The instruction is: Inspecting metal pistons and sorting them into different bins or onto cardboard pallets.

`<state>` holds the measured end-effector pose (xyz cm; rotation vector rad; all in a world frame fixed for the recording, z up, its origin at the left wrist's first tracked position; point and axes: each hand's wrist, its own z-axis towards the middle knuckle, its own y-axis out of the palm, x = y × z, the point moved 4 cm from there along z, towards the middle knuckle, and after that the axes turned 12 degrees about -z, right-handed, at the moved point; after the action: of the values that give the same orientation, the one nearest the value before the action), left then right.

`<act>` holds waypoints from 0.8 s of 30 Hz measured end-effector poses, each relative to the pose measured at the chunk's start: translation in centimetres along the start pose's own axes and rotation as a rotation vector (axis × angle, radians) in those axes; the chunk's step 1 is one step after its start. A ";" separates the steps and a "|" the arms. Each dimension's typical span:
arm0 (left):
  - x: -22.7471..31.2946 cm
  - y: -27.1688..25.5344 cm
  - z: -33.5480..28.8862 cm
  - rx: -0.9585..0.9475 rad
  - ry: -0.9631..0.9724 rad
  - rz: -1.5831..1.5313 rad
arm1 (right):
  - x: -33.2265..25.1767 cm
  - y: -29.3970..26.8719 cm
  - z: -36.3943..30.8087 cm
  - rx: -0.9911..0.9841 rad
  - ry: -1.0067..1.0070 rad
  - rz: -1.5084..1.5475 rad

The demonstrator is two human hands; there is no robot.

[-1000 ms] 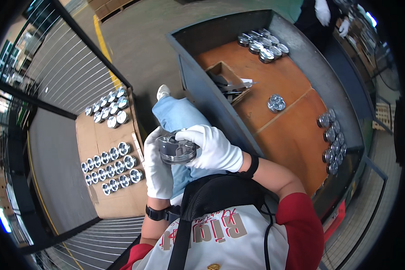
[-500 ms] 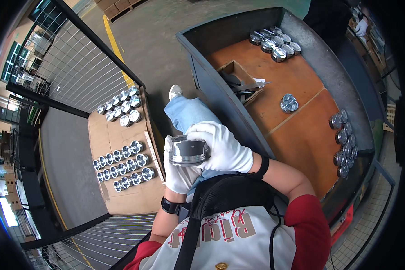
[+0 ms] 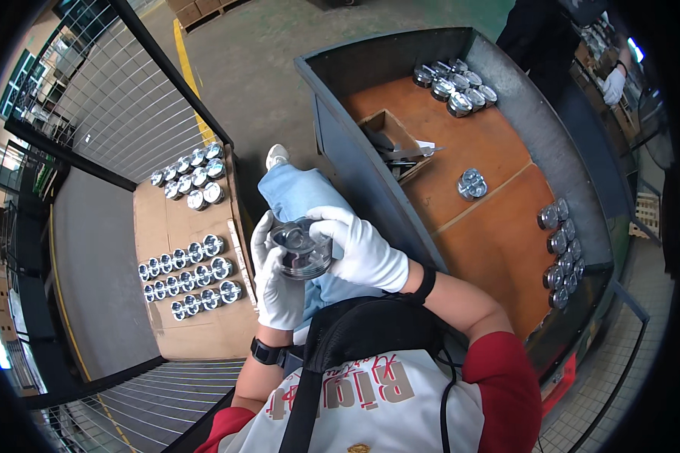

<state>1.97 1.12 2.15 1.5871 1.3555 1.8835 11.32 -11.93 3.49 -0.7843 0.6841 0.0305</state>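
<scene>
A shiny metal piston (image 3: 304,249) is held between my two white-gloved hands over my lap, tilted so its round face shows. My left hand (image 3: 276,283) grips its left side, with fingers and thumb round the rim. On the opposite side my right hand (image 3: 361,249) pinches the edge near the top. A single piston (image 3: 472,185) lies on the brown bench top to my right, apart from the others. Rows of pistons (image 3: 196,275) stand on the cardboard to my left, with another group (image 3: 193,177) farther off.
The grey metal-walled bench (image 3: 381,177) holds a small wooden box (image 3: 389,128) with tools, a far piston cluster (image 3: 455,87) and a right-edge cluster (image 3: 563,253). A wire-mesh cage (image 3: 140,90) surrounds the cardboard sheet (image 3: 196,340). Another person's gloved hand (image 3: 613,87) shows at far right.
The piston has turned in my hands from a side-on view to showing its round face. My right fingers have shifted to its edge. The whole view has moved slightly.
</scene>
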 end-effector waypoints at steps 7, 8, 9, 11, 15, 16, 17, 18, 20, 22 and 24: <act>-1.0 0.0 0.3 0.170 -0.363 -0.451 | -2.3 -0.6 0.1 0.099 -0.200 -0.124; -1.2 0.2 0.1 0.130 -0.472 -0.536 | -2.9 -1.0 0.4 0.093 -0.249 -0.223; -1.7 -0.5 0.1 0.150 -0.461 -0.628 | -3.4 -1.2 0.7 0.044 -0.242 -0.132; -2.0 -0.4 -0.1 0.064 -0.495 -0.843 | -4.1 -1.5 0.9 0.066 -0.273 -0.103; -1.8 -1.4 0.2 -0.183 -0.546 -0.872 | -3.6 -0.9 0.6 0.053 -0.283 -0.035; -1.8 -1.4 0.4 -0.210 -0.551 -0.887 | -3.5 -0.8 0.8 0.054 -0.285 -0.040; -1.8 -1.6 0.3 -0.162 -0.550 -0.882 | -3.7 -0.9 0.9 0.050 -0.286 -0.057; -1.9 -1.8 0.2 -0.115 -0.551 -0.876 | -3.6 -0.7 0.8 0.044 -0.289 -0.052; -2.1 -2.1 0.2 -0.133 -0.562 -0.890 | -3.3 -0.2 0.7 -0.017 -0.254 0.021; -2.2 -1.8 0.2 -0.211 -0.601 -0.900 | -3.1 -0.1 0.9 -0.024 -0.268 0.023; -3.1 -3.0 -0.2 -0.084 -0.622 -0.835 | -2.9 -0.1 0.8 -0.029 -0.278 0.021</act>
<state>1.87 0.22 -2.07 1.1337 1.3122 0.8468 9.47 -10.88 5.66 -0.7832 0.4290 0.1662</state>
